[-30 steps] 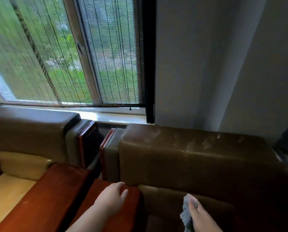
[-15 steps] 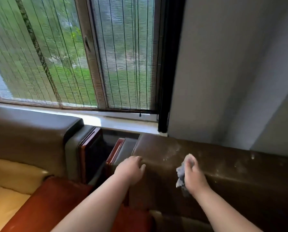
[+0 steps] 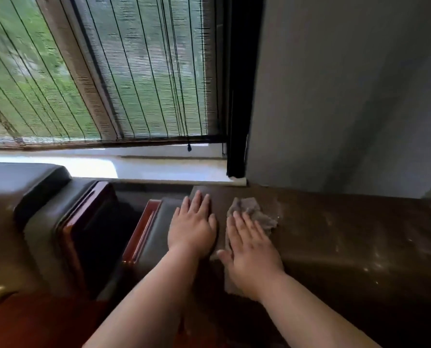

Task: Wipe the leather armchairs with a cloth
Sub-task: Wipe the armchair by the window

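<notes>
while flat, cloth (image 3: 253,213) under right fingers (image 3: 244,226)

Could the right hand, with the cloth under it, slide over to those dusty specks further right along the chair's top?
Probably yes. The right hand lies flat on the cloth atop the armchair backrest, and nothing stands between it and the dusty specks.

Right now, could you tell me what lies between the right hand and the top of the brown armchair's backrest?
In the head view, the grey cloth lies there, pressed flat under the right hand on the backrest.
</notes>
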